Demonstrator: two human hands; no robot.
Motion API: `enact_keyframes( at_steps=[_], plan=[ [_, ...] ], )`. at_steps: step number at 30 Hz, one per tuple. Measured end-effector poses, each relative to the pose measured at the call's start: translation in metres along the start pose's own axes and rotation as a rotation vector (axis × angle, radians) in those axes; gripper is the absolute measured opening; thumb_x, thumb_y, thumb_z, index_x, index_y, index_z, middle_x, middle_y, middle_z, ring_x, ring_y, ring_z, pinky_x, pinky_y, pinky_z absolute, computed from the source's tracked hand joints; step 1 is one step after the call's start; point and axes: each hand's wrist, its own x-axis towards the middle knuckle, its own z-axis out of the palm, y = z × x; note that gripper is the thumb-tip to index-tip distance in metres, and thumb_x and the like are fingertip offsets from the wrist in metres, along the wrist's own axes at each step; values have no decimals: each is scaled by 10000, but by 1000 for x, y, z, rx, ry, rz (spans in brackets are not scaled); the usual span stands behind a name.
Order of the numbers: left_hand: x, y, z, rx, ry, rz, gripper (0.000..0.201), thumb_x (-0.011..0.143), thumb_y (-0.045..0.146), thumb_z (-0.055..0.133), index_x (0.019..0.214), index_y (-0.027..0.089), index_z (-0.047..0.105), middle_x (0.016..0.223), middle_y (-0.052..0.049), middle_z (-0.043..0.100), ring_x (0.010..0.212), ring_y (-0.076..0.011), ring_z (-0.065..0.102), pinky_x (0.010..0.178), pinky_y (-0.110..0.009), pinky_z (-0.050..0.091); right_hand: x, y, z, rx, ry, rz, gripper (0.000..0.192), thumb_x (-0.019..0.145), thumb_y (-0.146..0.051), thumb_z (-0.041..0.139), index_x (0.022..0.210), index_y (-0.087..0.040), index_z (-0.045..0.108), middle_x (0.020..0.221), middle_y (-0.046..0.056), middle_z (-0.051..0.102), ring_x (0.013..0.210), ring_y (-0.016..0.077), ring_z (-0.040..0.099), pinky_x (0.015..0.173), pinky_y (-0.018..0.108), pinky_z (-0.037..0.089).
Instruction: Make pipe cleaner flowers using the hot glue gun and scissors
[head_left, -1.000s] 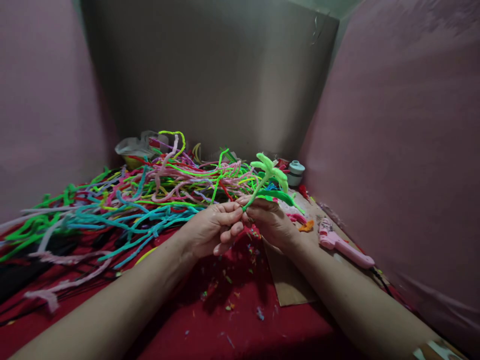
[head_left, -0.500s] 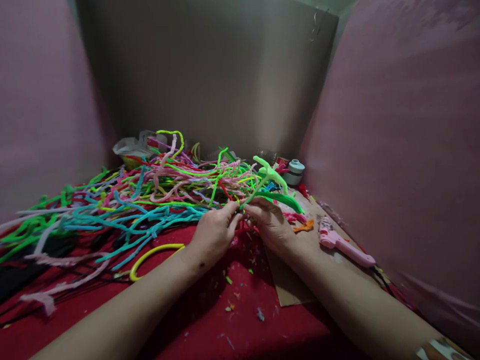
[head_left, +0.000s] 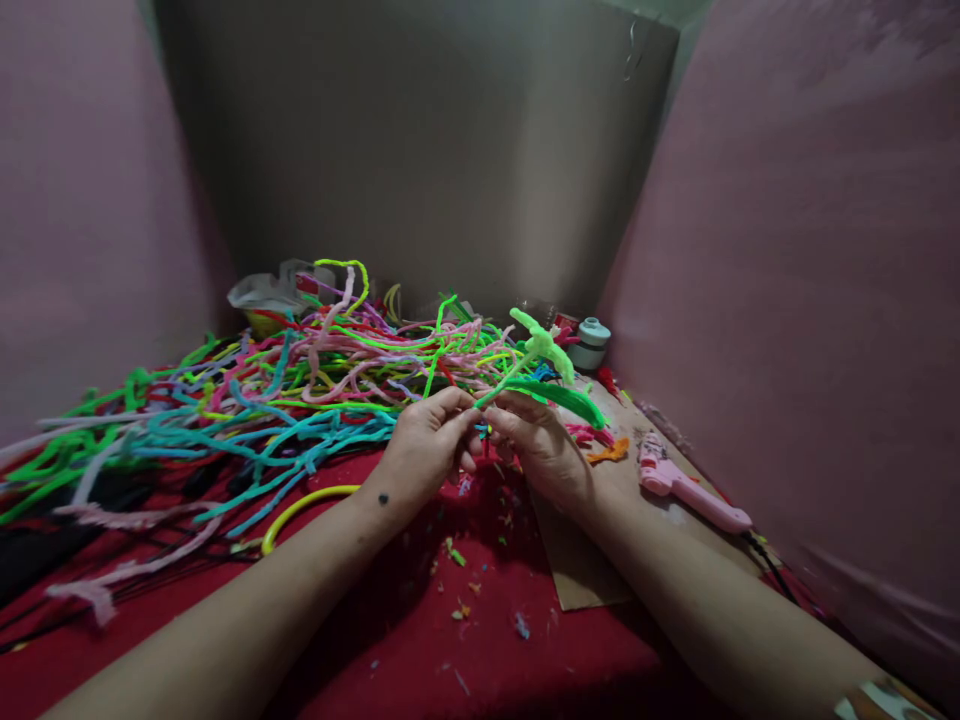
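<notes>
Since half a second ago the left hand (head_left: 424, 440) has turned and lifted a little, its fingers now curled with thumb and forefinger pinched on the lower end of the green flower (head_left: 541, 345); before, that hand lay flatter and lower. The flower head has risen slightly and tilts up and to the right. The right hand (head_left: 541, 445) is closed on the same stem just beside the left, the two hands touching – a darker green leaf (head_left: 566, 397) juts out above its knuckles. All this hangs over the red surface (head_left: 420, 640), in front of the pile of pipe cleaners (head_left: 300, 390). A yellow hoop (head_left: 300, 505) lies by the left wrist, partly hidden by it. The pink glue gun (head_left: 686, 490) lies to the right on cardboard (head_left: 574, 570), its cord running out of sight – the stem inside both grips is hidden
</notes>
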Motion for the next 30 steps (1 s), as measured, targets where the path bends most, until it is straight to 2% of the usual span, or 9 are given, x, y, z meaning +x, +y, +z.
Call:
enact_keyframes(
  at_steps=[3,6,9,14,17,21,26,28,30],
  plan=[
    [1,0,-1,-114,-46,-57,134,778,286,547,726,168,510,500,38,561,347,-90,499,307,-177,385,-1,1,-2,-54,-18,-33,145,808,-347,603,821,-221,671,613,-36,500,493,88,370,473,246,282],
    [3,-1,-2,-218,-95,-99,167,758,300,594,719,166,502,505,38,570,340,-86,494,292,-177,392,1,1,-3,-21,-33,-58,132,807,-320,599,752,-211,649,657,-24,545,584,112,465,592,264,380],
    [3,-3,-2,-308,-129,-133,194,737,302,635,711,163,503,510,42,572,336,-70,481,287,-164,388,4,3,-3,28,-36,-65,115,789,-295,619,725,-202,642,686,-18,579,654,126,517,679,281,411],
    [2,-4,-1,-432,-172,-213,173,763,281,622,714,166,502,503,63,543,301,-43,422,263,-144,358,7,7,-5,128,-24,-24,110,742,-264,664,682,-175,640,670,-20,585,639,113,523,641,262,411],
    [2,-5,-3,-505,-229,-248,132,788,257,598,742,166,514,508,70,521,295,-34,386,251,-138,348,8,9,-7,217,-48,34,105,731,-263,678,787,-174,682,691,-7,615,625,114,545,581,249,402],
    [3,-7,-7,-568,-314,-290,78,808,215,571,769,159,532,520,65,511,298,-30,366,243,-130,340,9,10,-9,304,-89,75,209,714,-255,701,912,-190,702,701,-2,643,590,102,548,524,227,384],
    [3,-6,-9,-614,-406,-270,76,816,230,564,858,168,551,503,72,507,270,-32,326,242,-134,312,9,7,-8,392,-68,182,172,593,-248,784,736,-197,703,636,-18,635,571,103,556,491,209,392],
    [3,-4,-9,-574,-446,-246,110,818,276,559,822,166,550,458,78,475,254,-38,305,249,-147,293,9,6,-6,399,-77,163,163,586,-250,789,711,-195,700,603,-23,622,557,98,548,487,205,389],
    [2,-2,-8,-456,-437,-179,186,821,333,546,751,160,546,438,67,468,274,-50,335,292,-166,317,8,7,-4,398,-60,117,148,599,-248,781,709,-189,703,590,-19,617,539,92,531,470,201,372]
  ],
)
